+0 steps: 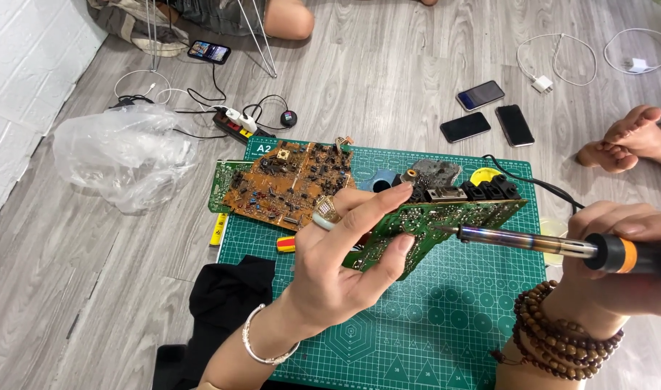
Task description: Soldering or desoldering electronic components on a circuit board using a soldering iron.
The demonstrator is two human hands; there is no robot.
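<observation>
My left hand grips a green circuit board by its left end and holds it tilted above the green cutting mat. Black connectors sit along the board's far edge. My right hand holds a soldering iron by its black and orange handle. Its metal tip touches the board's solder side near the middle. A ring is on my left hand, a bracelet on that wrist, and wooden beads circle my right wrist.
A brown circuit board lies on the mat's far left corner. A clear plastic bag and a power strip lie to the left. Three phones lie beyond the mat. Another person's foot rests at right. Black cloth lies near my left arm.
</observation>
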